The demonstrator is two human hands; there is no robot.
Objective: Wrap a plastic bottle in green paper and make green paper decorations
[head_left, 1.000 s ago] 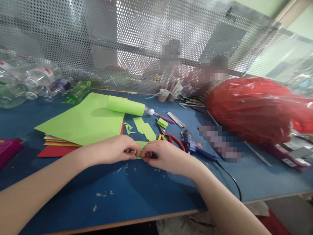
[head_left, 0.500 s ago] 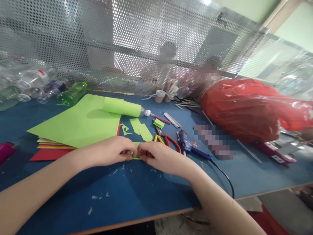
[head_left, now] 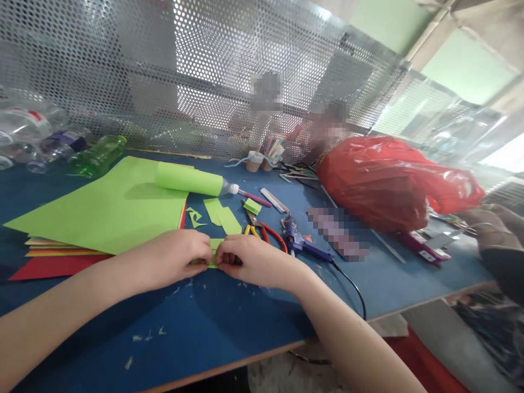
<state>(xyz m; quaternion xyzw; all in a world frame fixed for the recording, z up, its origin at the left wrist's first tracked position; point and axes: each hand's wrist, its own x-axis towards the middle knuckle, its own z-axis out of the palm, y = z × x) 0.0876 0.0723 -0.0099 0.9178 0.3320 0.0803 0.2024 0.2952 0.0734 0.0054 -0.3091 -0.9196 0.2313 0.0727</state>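
Observation:
A small piece of light green paper (head_left: 215, 245) lies on the blue table, mostly covered by my fingers. My left hand (head_left: 184, 254) is closed, its fingertips pinching the paper's left part. From the other side my right hand (head_left: 248, 259), fingers curled, grips it close to the left fingertips. Just beyond are cut green paper pieces (head_left: 228, 220) and a curly green scrap (head_left: 195, 218). Pliers with red handles (head_left: 274, 236) and a blue glue gun (head_left: 305, 243) lie to the right of my right hand.
Left is a stack of coloured paper (head_left: 102, 213), bearing a bottle wrapped in green paper (head_left: 188, 179). Plastic bottles (head_left: 98, 155) lie behind. A red plastic bag (head_left: 380, 180) fills the back right. The glue gun's cord (head_left: 355, 286) hangs over the edge. Another person's arm (head_left: 495, 232) shows far right.
The view has turned right, so things appear further left and another person's arm shows at the right edge. Both my hands stay at the green paper, with slightly more of it showing between them.

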